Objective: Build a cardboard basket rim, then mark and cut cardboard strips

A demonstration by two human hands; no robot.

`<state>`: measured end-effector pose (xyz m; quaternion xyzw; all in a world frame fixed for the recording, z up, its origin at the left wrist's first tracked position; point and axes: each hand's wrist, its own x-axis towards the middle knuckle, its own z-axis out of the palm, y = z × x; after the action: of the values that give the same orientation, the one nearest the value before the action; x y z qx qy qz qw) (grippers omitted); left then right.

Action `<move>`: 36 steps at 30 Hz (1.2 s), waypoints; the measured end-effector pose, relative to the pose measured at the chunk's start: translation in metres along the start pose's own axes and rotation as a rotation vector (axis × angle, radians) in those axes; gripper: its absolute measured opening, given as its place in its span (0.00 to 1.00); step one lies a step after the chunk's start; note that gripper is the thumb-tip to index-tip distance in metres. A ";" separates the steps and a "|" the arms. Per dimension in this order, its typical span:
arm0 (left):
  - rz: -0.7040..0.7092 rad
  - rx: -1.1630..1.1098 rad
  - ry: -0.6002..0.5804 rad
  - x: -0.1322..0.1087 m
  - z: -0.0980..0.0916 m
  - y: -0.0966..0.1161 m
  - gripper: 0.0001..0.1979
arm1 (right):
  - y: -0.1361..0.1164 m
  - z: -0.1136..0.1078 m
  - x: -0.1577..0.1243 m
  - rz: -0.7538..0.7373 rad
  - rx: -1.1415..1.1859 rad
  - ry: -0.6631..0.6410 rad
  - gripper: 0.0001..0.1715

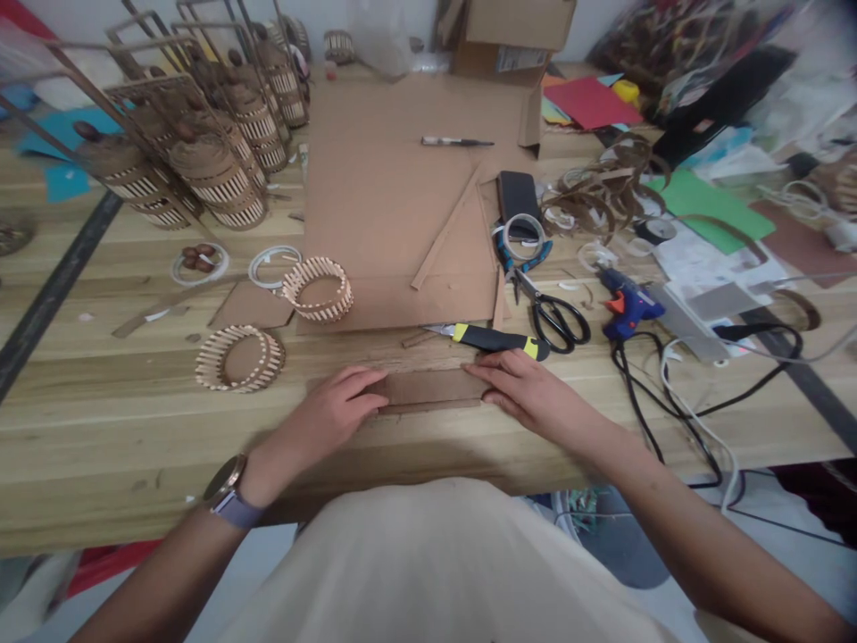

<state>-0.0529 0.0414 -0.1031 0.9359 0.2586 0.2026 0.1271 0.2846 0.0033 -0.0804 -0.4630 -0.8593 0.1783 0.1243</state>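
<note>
A small brown cardboard strip [434, 388] lies near the table's front edge, with a narrow folded or separate band along its near side. My left hand [341, 402] pinches its left end between thumb and fingers. At the opposite end my right hand [528, 393] grips it the same way. Just beyond the strip rests a utility knife [499, 340] with a black and yellow handle, its blade pointing left. Two round baskets of small wooden sticks, a nearer one [239, 359] and a farther one [318, 290], stand to the left of my hands.
A large cardboard sheet [381, 196] covers the table's middle. Black-handled scissors [561, 323], a tape roll [523, 237], a phone [515, 192] and a blue glue gun [629, 305] with cables lie right. Several stick-covered cylinders with tall handles, one being this lantern-like piece [218, 174], stand back left.
</note>
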 end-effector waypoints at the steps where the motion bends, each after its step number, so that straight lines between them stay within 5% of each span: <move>1: 0.002 -0.001 0.005 0.000 0.001 0.000 0.14 | 0.000 0.000 0.000 -0.001 -0.001 0.002 0.23; 36: 0.011 -0.035 -0.037 0.007 0.002 -0.001 0.15 | -0.004 -0.001 0.002 0.001 -0.012 -0.026 0.22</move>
<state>-0.0476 0.0459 -0.1030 0.9385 0.2475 0.1904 0.1474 0.2804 0.0033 -0.0777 -0.4617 -0.8617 0.1793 0.1101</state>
